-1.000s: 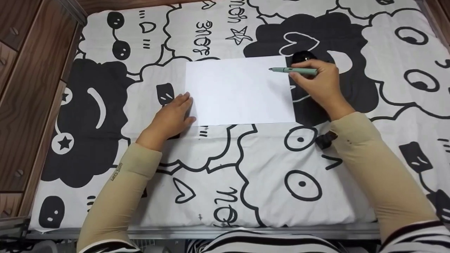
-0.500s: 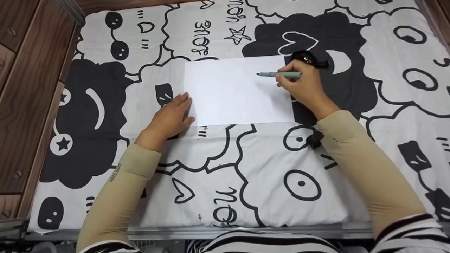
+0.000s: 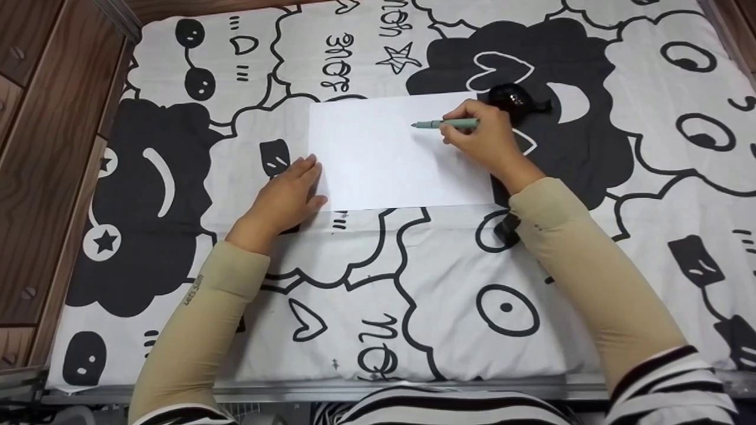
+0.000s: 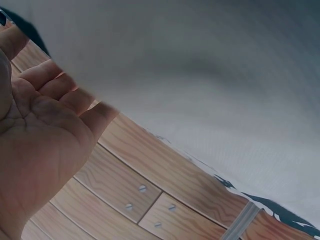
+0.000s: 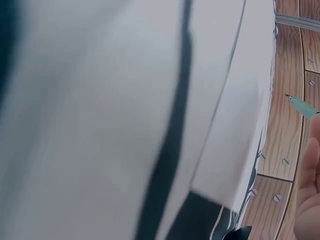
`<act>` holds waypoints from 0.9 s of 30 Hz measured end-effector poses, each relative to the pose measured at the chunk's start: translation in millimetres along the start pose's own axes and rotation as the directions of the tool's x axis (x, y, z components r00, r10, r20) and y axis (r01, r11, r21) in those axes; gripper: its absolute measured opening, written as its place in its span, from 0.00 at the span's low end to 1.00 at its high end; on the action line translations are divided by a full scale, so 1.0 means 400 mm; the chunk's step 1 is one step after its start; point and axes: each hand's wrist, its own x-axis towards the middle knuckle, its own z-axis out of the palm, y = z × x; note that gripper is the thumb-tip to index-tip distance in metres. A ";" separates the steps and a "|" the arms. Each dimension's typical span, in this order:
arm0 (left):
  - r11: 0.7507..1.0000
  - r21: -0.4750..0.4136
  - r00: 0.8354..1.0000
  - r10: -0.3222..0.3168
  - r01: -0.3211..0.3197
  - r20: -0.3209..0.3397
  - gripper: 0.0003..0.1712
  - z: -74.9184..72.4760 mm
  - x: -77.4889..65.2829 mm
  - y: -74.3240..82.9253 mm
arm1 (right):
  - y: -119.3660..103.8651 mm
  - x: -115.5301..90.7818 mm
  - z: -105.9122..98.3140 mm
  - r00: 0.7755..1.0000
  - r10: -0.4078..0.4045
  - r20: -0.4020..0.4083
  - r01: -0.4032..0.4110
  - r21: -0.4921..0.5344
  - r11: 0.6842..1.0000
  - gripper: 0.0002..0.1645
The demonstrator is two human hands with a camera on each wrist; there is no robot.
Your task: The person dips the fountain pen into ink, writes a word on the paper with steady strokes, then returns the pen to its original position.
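Observation:
A blank white sheet of paper (image 3: 378, 159) lies on the patterned cloth in the head view. My left hand (image 3: 289, 192) rests at its left edge, fingers fairly straight and fingertips over the paper's border. In the left wrist view the palm of that left hand (image 4: 50, 120) shows, its fingertips partly hidden behind the blurred cloth. My right hand (image 3: 481, 136) pinches a green pen (image 3: 458, 123) between thumb and fingers, tip pointing left over the upper right part of the sheet. The pen (image 5: 302, 106) also shows in the right wrist view, with part of the right hand (image 5: 309, 185).
A shiny black object (image 3: 512, 100) sits just beyond the right hand, by the paper's upper right corner. The black-and-white cloth (image 3: 331, 254) with cartoon faces covers the table. Wood-patterned panels (image 3: 59, 136) rise along the left side.
My right hand has moved left over the paper with the pen, uncovering more of the shiny black object. The left hand has stayed at the paper's left edge.

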 end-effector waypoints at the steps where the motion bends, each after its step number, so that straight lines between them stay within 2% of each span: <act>1: 1.000 -0.001 1.000 -0.001 0.001 0.001 0.35 0.000 0.000 0.000 | 0.001 0.003 0.005 1.000 0.009 0.005 -0.009 0.003 1.000 0.11; 10: 1.000 0.009 1.000 -0.027 0.027 0.010 0.35 0.000 0.000 0.003 | -0.008 0.015 0.040 0.999 0.010 0.053 -0.010 0.004 1.000 0.09; 27: 1.000 -0.009 1.000 -0.019 0.019 0.002 0.35 -0.003 0.000 0.006 | -0.031 0.016 0.085 0.990 0.035 0.133 -0.035 -0.007 0.999 0.10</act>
